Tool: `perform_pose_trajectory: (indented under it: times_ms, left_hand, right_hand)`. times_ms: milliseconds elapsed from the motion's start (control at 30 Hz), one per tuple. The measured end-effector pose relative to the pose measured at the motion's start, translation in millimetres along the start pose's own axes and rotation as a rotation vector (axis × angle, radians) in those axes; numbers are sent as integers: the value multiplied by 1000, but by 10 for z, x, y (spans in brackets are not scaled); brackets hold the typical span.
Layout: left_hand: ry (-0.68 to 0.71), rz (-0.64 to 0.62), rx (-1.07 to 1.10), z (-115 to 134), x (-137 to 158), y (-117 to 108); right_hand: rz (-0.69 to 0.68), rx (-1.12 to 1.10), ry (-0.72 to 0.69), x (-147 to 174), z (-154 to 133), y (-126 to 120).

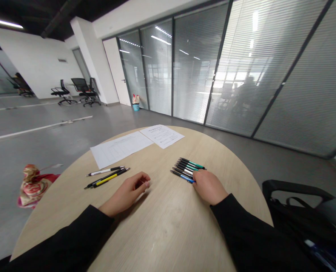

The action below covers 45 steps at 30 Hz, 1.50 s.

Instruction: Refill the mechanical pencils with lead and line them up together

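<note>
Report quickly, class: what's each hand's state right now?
Left hand: open, loosely curled, nothing visible in it.
Right hand: over one end of the row of slim, plastic-looking black, green, white and blue pens; grip hidden, cannot be told.

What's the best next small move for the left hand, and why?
Probably reach back to the yellow pen: it is the nearest loose pen to the left hand, which looks unoccupied, while the right hand is at the row of pens.
</note>
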<state>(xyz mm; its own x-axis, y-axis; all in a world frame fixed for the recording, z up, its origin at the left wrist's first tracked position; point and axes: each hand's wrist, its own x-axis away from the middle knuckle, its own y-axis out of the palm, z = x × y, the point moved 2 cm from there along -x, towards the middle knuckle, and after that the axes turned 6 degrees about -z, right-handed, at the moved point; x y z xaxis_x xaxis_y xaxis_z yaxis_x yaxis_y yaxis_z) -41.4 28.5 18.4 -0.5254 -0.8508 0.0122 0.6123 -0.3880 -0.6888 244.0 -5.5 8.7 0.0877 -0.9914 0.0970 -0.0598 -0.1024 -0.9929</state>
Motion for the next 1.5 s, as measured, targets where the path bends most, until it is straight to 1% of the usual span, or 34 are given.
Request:
perform_pose_trajectory:
  times_ms: [367, 567, 833, 1000, 1133, 1233, 1333, 1500]
  left_hand:
    - [-7, -22, -17, 33, 2, -2]
    - [-5, -35, -21, 47, 5, -8]
    - [13, -46, -42, 25, 0, -11]
    - [10, -51, -42, 23, 1, -12]
    - [10, -59, -35, 32, 4, -9]
    - [13, -59, -38, 47, 4, -10]
    - [15, -58, -42, 57, 3, -13]
    - [31, -65, -51, 45, -3, -14]
  right_hand:
    - [27, 25, 21, -17, 6, 19]
    - [14, 23, 15, -18, 7, 31]
    - [-8, 7, -5, 0, 16, -25]
    - [3, -43, 13, -9, 90, -49]
    - [53, -115, 48, -11, 212, -91]
    - [86, -189, 11, -15, 251, -94]
    - [69, -229, -46, -18, 223, -59]
    - [40, -175, -25, -16, 160, -20]
